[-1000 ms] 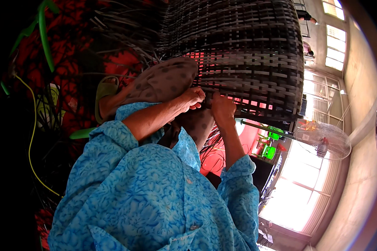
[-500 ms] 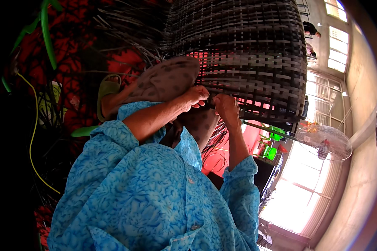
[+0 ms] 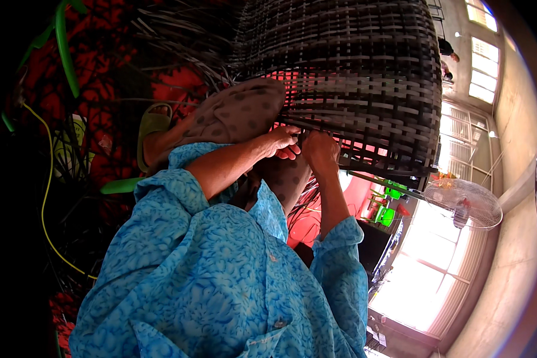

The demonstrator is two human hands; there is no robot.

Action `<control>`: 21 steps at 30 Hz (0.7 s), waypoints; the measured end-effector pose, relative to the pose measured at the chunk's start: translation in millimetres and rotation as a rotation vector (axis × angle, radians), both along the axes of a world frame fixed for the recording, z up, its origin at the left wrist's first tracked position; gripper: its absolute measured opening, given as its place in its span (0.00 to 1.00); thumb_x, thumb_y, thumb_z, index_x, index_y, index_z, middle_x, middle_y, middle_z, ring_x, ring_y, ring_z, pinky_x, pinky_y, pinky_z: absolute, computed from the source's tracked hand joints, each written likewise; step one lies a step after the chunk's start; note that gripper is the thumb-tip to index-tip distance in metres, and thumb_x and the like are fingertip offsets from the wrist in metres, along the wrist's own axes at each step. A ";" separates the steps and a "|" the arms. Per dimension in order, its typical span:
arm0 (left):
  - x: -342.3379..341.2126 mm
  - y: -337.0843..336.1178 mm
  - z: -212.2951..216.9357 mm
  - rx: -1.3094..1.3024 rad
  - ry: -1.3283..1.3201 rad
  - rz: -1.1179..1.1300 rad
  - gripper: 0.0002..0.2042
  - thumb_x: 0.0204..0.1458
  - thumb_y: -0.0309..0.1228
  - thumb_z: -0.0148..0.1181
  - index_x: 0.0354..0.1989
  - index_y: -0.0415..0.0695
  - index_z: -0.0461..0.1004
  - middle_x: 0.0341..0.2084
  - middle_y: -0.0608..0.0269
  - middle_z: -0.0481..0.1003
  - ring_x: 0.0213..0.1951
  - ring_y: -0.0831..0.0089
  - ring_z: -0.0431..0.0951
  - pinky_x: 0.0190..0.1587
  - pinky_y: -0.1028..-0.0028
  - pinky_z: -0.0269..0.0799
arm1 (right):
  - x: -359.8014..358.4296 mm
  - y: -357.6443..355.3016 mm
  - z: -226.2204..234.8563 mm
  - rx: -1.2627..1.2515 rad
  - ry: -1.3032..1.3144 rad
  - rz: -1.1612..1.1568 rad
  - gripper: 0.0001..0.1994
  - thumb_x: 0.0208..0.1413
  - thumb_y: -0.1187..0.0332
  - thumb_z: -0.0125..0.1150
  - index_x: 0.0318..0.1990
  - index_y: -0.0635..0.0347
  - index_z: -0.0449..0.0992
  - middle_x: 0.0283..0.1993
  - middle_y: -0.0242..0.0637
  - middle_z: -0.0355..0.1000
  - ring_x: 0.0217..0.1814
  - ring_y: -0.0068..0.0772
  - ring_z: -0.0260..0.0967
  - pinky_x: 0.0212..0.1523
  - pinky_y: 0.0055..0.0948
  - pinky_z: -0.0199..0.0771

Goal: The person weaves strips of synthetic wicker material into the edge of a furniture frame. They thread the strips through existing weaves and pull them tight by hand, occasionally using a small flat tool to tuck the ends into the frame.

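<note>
A large piece of wickerwork (image 3: 352, 77), woven from flat dark grey-brown strips, stands beyond my knees. My left hand (image 3: 282, 143) pinches a dark weaving strip at its near edge, with thumb and forefinger together and the other fingers loosely curled. Close by on the right, my right hand (image 3: 321, 148) is closed at the same edge, its back toward me. The strip is mostly hidden by the fingers. Between and below the hands lies my knee in brown spotted cloth (image 3: 283, 179).
Loose dark strips (image 3: 185, 45) spread over the red floor (image 3: 176, 86) at the far left. A yellow cord (image 3: 46, 197) and green curved pieces (image 3: 65, 53) lie left. A wire-caged fan (image 3: 462, 203), bright green seats (image 3: 386, 217) and windows are on the right.
My left hand has shifted slightly to the right and down, closer to the right hand. The right hand has moved only a little; both stay at the wickerwork's edge.
</note>
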State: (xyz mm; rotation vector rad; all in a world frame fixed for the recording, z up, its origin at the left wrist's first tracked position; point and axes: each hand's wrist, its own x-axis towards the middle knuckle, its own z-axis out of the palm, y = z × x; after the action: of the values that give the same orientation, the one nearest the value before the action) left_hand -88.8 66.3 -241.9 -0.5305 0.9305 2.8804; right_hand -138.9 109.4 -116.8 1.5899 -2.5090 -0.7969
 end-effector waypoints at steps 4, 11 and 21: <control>-2.2 -1.3 -4.2 0.004 0.003 -0.012 0.18 0.55 0.32 0.43 0.56 0.55 0.59 0.28 0.62 0.74 0.20 0.74 0.75 0.17 0.79 0.67 | 2.0 -5.4 1.2 0.090 -0.007 -0.096 0.09 0.45 0.67 0.50 0.27 0.61 0.74 0.28 0.47 0.73 0.32 0.45 0.73 0.30 0.39 0.73; -5.3 -2.1 -7.5 0.012 -0.043 0.068 0.15 0.53 0.27 0.44 0.50 0.52 0.65 0.28 0.59 0.73 0.19 0.72 0.76 0.14 0.78 0.68 | -2.7 -2.9 -6.3 0.059 0.071 -0.093 0.09 0.46 0.66 0.50 0.30 0.57 0.76 0.29 0.45 0.73 0.33 0.43 0.73 0.29 0.39 0.73; -6.9 -2.1 -14.2 -0.131 -0.018 0.057 0.15 0.50 0.26 0.50 0.48 0.49 0.67 0.25 0.63 0.71 0.16 0.73 0.74 0.12 0.80 0.66 | -7.3 -12.0 -25.2 0.180 0.011 -0.085 0.09 0.45 0.68 0.49 0.27 0.58 0.76 0.27 0.44 0.73 0.30 0.43 0.73 0.25 0.40 0.71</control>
State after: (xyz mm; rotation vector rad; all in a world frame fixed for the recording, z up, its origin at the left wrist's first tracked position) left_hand -95.7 64.2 -256.1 -0.6019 1.1254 2.8725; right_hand -146.2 97.4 -142.1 1.5304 -2.5776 -1.0662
